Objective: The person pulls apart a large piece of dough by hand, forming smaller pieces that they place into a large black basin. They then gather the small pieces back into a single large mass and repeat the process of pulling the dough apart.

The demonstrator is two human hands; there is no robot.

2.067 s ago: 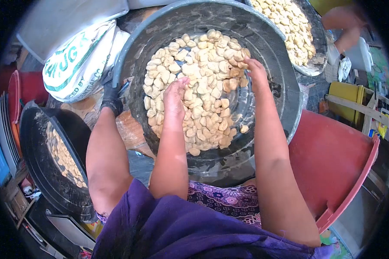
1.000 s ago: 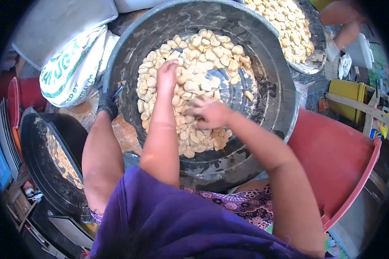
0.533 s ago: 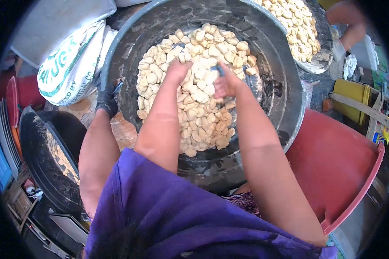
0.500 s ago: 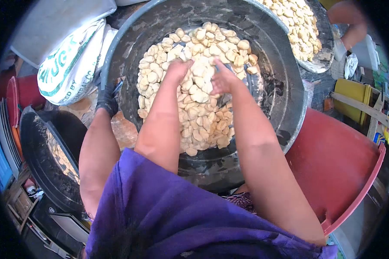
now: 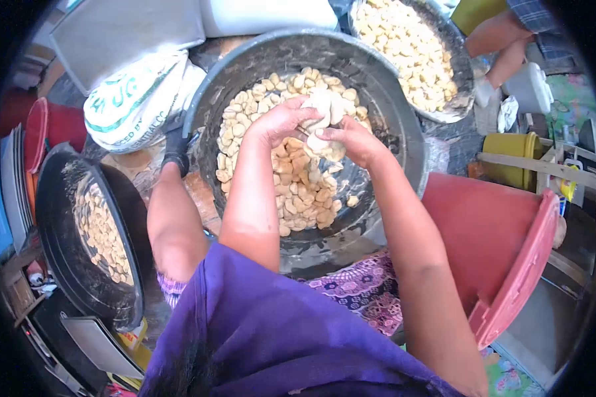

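Note:
Both hands are over a wide black tub [image 5: 208, 119] of pale, rounded lumps that look like dough pieces [image 5: 304, 198]. Between them they hold a cluster of whitish dough pieces [image 5: 326, 106], raised a little above the pile. My left hand [image 5: 281, 122] curls around the cluster's left side. On the right side, my right hand [image 5: 356, 140] grips it with the thumb across a piece. Some fingers of both hands are hidden behind the lumps. Bare tub bottom shows to the right of the pile.
A second tub of lumps [image 5: 414, 59] sits at upper right, near another person's leg [image 5: 503, 59]. At left stand a tilted black tub [image 5: 89, 245] and a white printed sack [image 5: 142, 102]. A red bin [image 5: 483, 231] is close to my right arm.
My hands have come closer together and now lift a cluster of dough pieces that lay in the pile. The view has shifted, showing more of the upper-right tub.

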